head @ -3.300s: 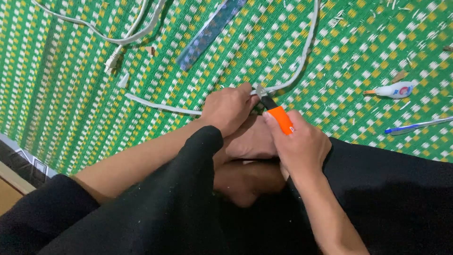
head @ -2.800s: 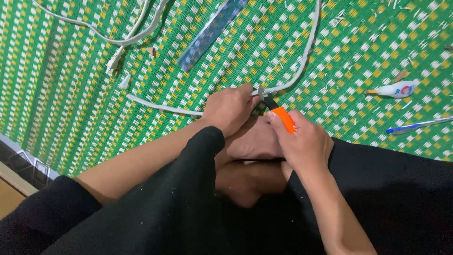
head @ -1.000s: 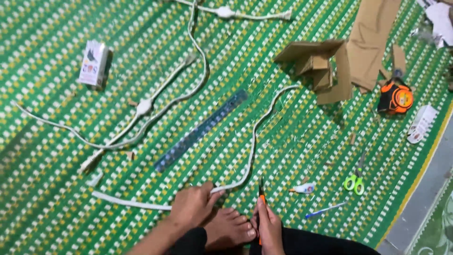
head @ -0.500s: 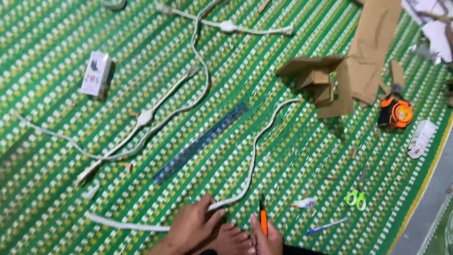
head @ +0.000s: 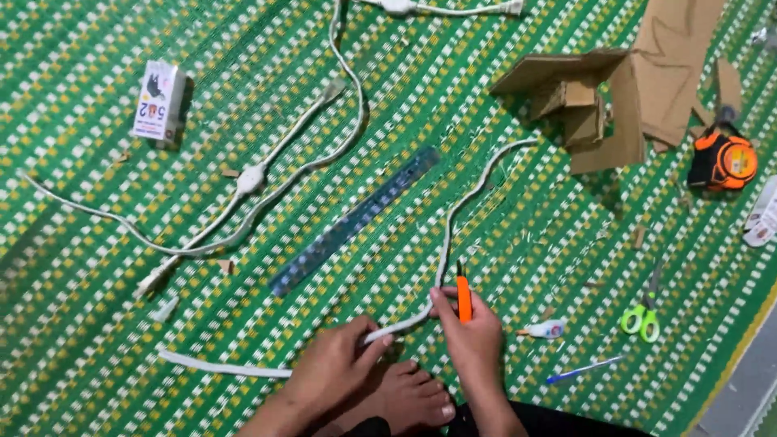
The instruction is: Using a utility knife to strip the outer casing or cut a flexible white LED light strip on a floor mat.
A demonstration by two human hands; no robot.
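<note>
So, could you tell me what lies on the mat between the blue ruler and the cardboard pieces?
In the head view, the flat white cable snakes between the ruler and the cardboard pieces.

One head-worn camera, looking steeply down at the floor in front of a seated person.

The view tips forward and away from the body, so the green woven mat (head: 121, 340) fills nearly the whole picture. The left hand (head: 332, 374) and right hand (head: 473, 333) sit close under the lens at the bottom edge, with a bare foot (head: 409, 396) between them. Farther things lie toward the top: the cardboard pieces (head: 623, 97) at upper right, a small box (head: 158, 101) at upper left. The mat's border (head: 749, 380) cuts the lower right corner. There is no second view to share with.
</note>
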